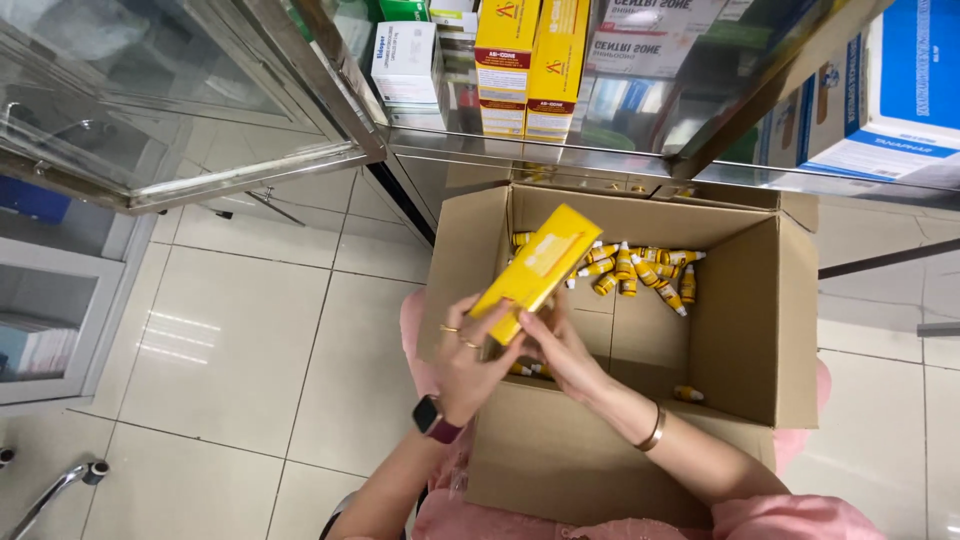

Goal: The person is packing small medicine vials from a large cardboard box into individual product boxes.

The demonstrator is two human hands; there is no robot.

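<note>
A long yellow carton [538, 268] is tilted above an open cardboard box [755, 330] that rests on my lap. My left hand [468, 362], with rings and a dark wristwatch, grips the carton's lower end. My right hand [560, 345], with a gold bangle on its wrist, touches the same end from the right. Inside the box, several small yellow bottles with white caps [640, 270] lie in a heap at the far side. One more bottle [688, 394] lies near the front right corner.
A glass cabinet with an open metal-framed door [300, 120] stands ahead. Its shelf holds tall yellow-and-red cartons [530, 65], a white box [405, 60] and blue-and-white boxes [880, 100]. Pale floor tiles [230, 340] spread to the left.
</note>
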